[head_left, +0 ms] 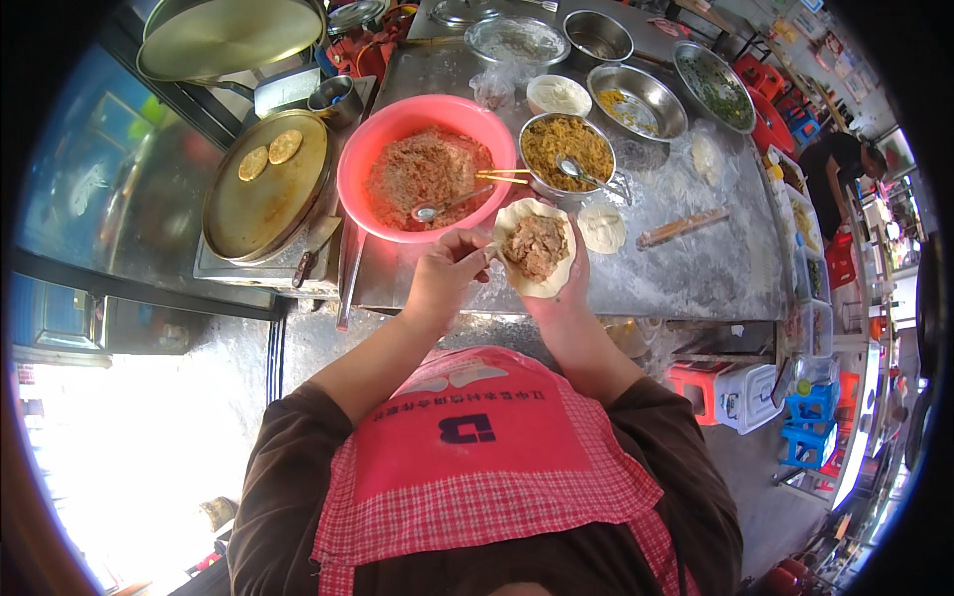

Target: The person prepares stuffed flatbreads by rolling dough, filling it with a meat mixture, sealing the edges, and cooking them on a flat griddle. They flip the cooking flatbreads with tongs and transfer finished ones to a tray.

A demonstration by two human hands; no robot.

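A round dough wrapper [560, 281] lies open in my right hand [577, 277], which cups it from below and along its right edge. On the wrapper sits a mound of minced meat filling [535, 246]. My left hand [451, 272] pinches the left edge of the dough between thumb and fingers. Just beyond is a pink plastic basin [350, 179] of the same-looking meat, with a metal spoon [426, 214] in it. Wooden chopsticks [503, 176] lie across its right rim. Another flattened dough round [602, 229] rests right of my right hand.
A steel pot [613, 141] of yellowish filling holds a spoon. The rolling pin [684, 227] lies on the floured metal table [715, 279]. At left, two flatbreads [268, 155] sit on a round griddle [261, 216], near a knife [317, 252]. Another person [838, 167] bends at far right.
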